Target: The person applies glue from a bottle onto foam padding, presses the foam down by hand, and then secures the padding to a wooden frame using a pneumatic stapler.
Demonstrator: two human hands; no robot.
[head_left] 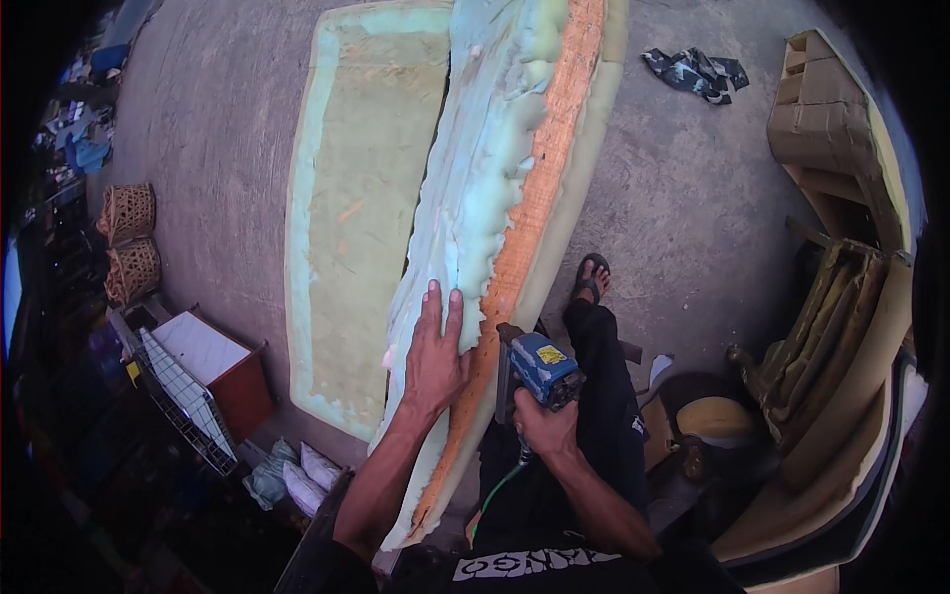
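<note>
My right hand (544, 424) is wrapped round the grip of a blue pneumatic staple gun (550, 370), whose nose points at a bare wooden rail (529, 213). A thin green air hose (498, 490) runs down from its handle. I cannot tell whether the nose touches the wood. My left hand (435, 351) lies with fingers stretched out on pale blue-green foam (460, 198) beside the rail. The foam's wavy edge runs along the wood. On the rail's other side is a strip of yellowish foam (579, 148). Left of it all lies a flat padded panel (371, 218) with a blue-green border.
A dark patterned cloth (696, 75) lies on the concrete floor (223, 129). Right of me are a cardboard-covered frame (826, 124) and bare furniture frames (821, 356). At left stand wicker baskets (131, 269), a white-topped cabinet (208, 348), a wire rack (188, 401) and stuffed bags (307, 475).
</note>
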